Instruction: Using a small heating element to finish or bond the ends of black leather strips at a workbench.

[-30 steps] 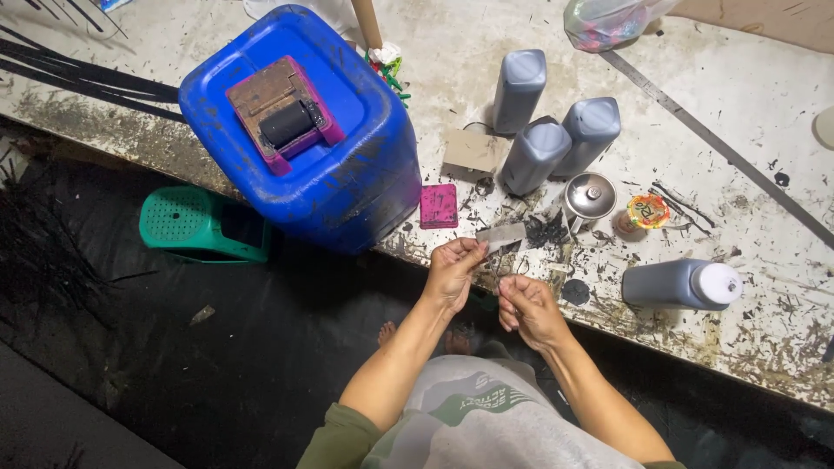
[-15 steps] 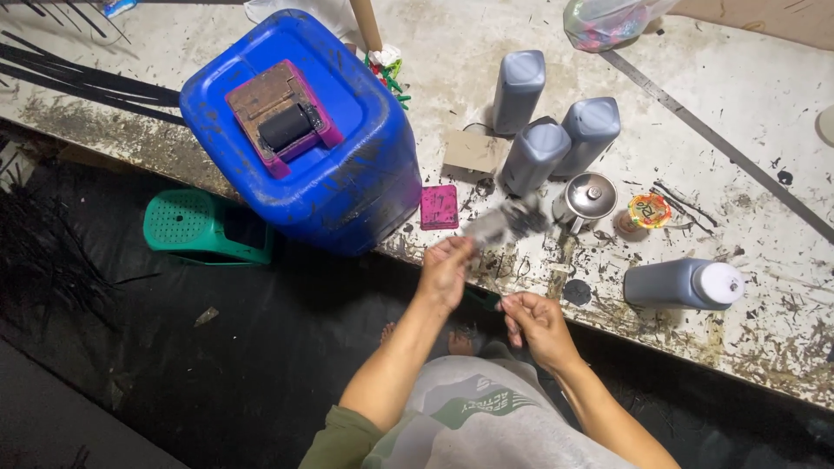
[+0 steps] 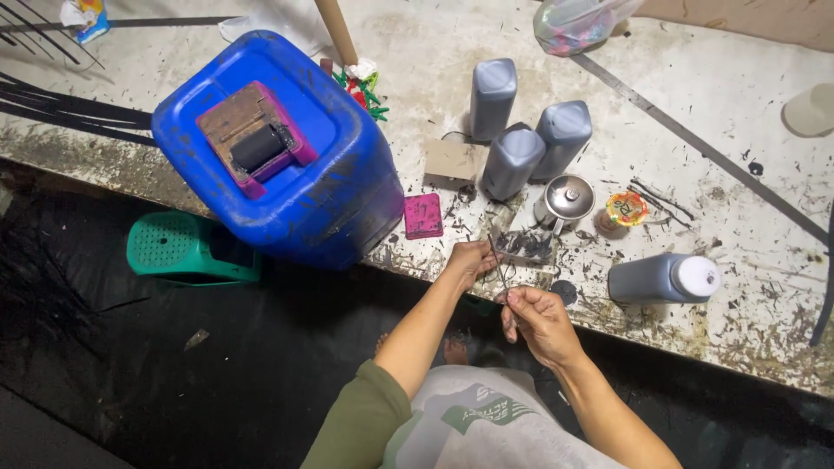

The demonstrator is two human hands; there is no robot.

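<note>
1. Right hand [image 3: 537, 320]: nearest the body, just off the near edge of the workbench [image 3: 764, 200], fingers pinched shut on the lower end of a thin dark strand [image 3: 500, 265].
2. Thin dark strand: long axis near vertical in the head view, leaning slightly left toward the top; lower end in the right hand's pinch, upper part over the bench's near edge. Very fine; exact ends hard to tell.
3. Left hand [image 3: 470, 260]: at the near edge, curled closed beside the strand's middle; touching it or not cannot be told.
4. Grey tray of dark scraps [image 3: 526, 246]: on the near edge, just beyond the left hand.
5. Lying grey bottle with white cap [image 3: 665, 278]: close to the near edge, right of the hands, cap pointing right.
6. Pink square pad [image 3: 423, 215]: near edge, left of the hands, against the blue jerrycan [image 3: 287, 165].
7. Blue jerrycan: overhanging the near edge at left, a dark roller in a pink holder [image 3: 256, 143] on top.
8. Round metal lid [image 3: 567, 197] and small orange-topped disc [image 3: 627, 208]: mid-bench, beyond the tray.
9. Three upright grey bottles [image 3: 514, 161]: clustered mid-bench, farther back.
10. Long dark strip [image 3: 704, 148]: running diagonally toward the far right.
11. Open room: bare bench toward the far right corner; dark floor below the near edge, with a green stool [image 3: 174, 252] at left.
</note>
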